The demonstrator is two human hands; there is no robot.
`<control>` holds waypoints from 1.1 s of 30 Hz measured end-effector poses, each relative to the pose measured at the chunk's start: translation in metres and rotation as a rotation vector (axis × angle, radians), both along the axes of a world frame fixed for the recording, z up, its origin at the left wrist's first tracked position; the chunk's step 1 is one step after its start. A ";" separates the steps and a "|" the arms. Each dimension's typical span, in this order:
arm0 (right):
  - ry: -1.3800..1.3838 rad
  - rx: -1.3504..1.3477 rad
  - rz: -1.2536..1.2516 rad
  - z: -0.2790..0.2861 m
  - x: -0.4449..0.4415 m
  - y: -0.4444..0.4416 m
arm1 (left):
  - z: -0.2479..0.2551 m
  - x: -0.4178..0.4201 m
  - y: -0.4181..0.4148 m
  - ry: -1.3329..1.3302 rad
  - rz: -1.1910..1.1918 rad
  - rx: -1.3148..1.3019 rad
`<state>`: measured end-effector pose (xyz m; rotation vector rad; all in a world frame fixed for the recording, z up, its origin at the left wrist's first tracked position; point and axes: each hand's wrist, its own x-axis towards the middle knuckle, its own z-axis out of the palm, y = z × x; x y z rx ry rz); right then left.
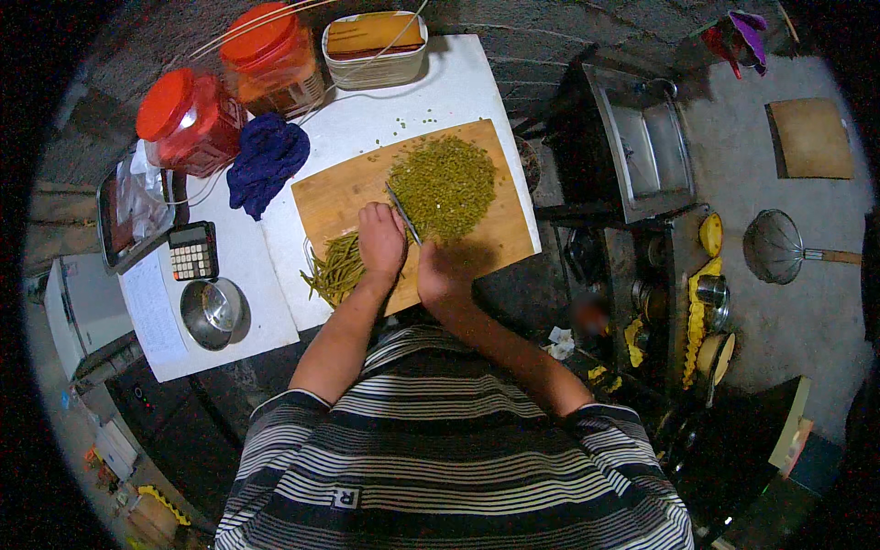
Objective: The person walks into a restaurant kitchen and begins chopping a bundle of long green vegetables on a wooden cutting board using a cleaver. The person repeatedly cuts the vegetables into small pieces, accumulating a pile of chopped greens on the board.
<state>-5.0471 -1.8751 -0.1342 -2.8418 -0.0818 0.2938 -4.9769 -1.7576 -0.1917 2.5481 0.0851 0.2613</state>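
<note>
A wooden cutting board [337, 185] lies on the white table before me. My right hand [434, 275] grips a knife [403, 213], whose blade points away from me across the board. Just left of the blade, my left hand [381, 237] presses down on whole green beans [337, 265], its fingers bent and close to the blade. The beans lie in a bundle that spreads left past the board's edge. To the right of the blade spreads a wide heap of finely chopped green beans [447, 185]. The knife's handle is hidden inside my right hand.
Left of the board are a dark blue cloth [268, 161], a calculator [193, 250], a metal bowl [210, 313] and a sheet with writing [151, 309]. Red-lidded jars [196, 127] and a white container [375, 51] stand behind. A metal sink [646, 144] is at right.
</note>
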 end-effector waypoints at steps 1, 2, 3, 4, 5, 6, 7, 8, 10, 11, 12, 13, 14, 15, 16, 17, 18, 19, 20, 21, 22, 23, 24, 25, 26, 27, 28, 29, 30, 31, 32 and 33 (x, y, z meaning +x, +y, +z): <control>0.047 0.049 -0.094 0.000 0.010 0.008 | -0.001 0.000 0.000 0.010 0.003 0.010; 0.196 0.175 -0.252 -0.003 0.031 0.015 | -0.002 -0.001 0.001 0.021 0.006 0.020; 0.341 0.301 -0.407 -0.004 0.045 0.018 | -0.001 0.000 0.001 0.027 0.010 0.029; 0.294 0.268 -0.327 -0.005 0.049 0.017 | -0.001 0.001 0.000 0.017 0.008 0.016; 0.248 0.235 -0.247 -0.006 0.051 0.015 | -0.001 0.002 -0.001 0.006 0.007 0.004; 0.203 0.205 -0.165 -0.004 0.053 0.015 | -0.003 0.002 0.000 -0.002 0.006 -0.005; 0.214 0.203 -0.143 -0.002 0.052 0.013 | -0.005 0.001 0.001 -0.032 0.004 -0.005; 0.224 0.201 -0.121 0.002 0.050 0.009 | -0.006 0.001 0.002 -0.061 0.002 -0.006; 0.251 0.261 -0.125 0.008 0.043 0.002 | -0.005 -0.001 0.003 -0.072 0.005 -0.009; 0.262 0.323 -0.157 0.011 0.038 -0.001 | -0.005 0.000 0.003 -0.057 0.004 -0.013; 0.274 0.381 -0.191 0.013 0.031 -0.005 | -0.003 0.000 0.002 -0.041 0.001 -0.020; 0.178 0.357 -0.126 0.005 0.021 -0.010 | -0.004 0.001 0.001 -0.050 0.004 -0.025; 0.083 0.332 -0.062 -0.007 0.009 -0.015 | -0.004 0.001 0.000 -0.059 0.007 -0.030; -0.012 0.311 0.008 -0.006 0.003 -0.016 | -0.006 0.001 0.002 -0.067 0.014 -0.030; -0.010 0.310 0.033 -0.005 -0.002 -0.019 | -0.007 0.001 0.002 -0.075 0.015 -0.027; -0.008 0.308 0.059 -0.003 -0.007 -0.024 | -0.009 0.001 0.003 -0.082 0.017 -0.025; -0.004 0.309 0.087 0.005 -0.009 -0.024 | -0.010 0.000 0.005 -0.088 0.022 -0.019; 0.015 0.242 0.080 0.011 -0.011 -0.023 | -0.010 -0.001 0.004 -0.076 0.013 -0.018; 0.033 0.175 0.074 0.018 -0.013 -0.021 | -0.009 -0.001 0.004 -0.063 0.006 -0.016; -0.014 0.144 0.093 0.015 -0.014 -0.021 | -0.007 -0.002 0.004 -0.050 -0.003 -0.014; -0.063 0.111 0.108 0.010 -0.016 -0.023 | -0.005 -0.001 0.003 -0.044 -0.015 -0.014; -0.177 0.115 0.149 -0.005 -0.014 -0.023 | -0.002 -0.001 0.003 -0.038 -0.026 -0.012; -0.290 0.117 0.188 -0.017 -0.013 -0.022 | -0.001 -0.001 0.002 -0.031 -0.040 -0.013; -0.102 0.209 0.033 -0.016 -0.001 -0.014 | -0.002 -0.002 0.003 -0.028 -0.041 -0.010; 0.087 0.298 -0.122 -0.016 0.013 -0.004 | -0.002 -0.003 0.003 -0.026 -0.042 -0.007; 0.167 0.295 -0.171 -0.013 0.023 0.003 | -0.003 -0.001 0.002 -0.030 -0.046 -0.003; 0.248 0.289 -0.213 -0.010 0.032 0.011 | -0.004 0.001 0.002 -0.019 -0.026 0.004; 0.225 0.189 -0.152 -0.005 0.038 0.016 | -0.004 0.002 0.002 -0.009 -0.007 0.011; 0.207 0.088 -0.094 -0.004 0.038 0.017 | -0.003 0.000 0.002 0.006 0.009 0.016; 0.144 0.088 -0.077 -0.010 0.036 0.015 | -0.001 0.000 0.002 0.047 -0.007 0.026; 0.082 0.088 -0.059 -0.019 0.033 0.011 | 0.001 -0.001 0.002 0.087 -0.024 0.036; 0.012 0.091 -0.049 -0.024 0.034 0.008 | 0.005 0.003 0.004 0.121 -0.047 0.049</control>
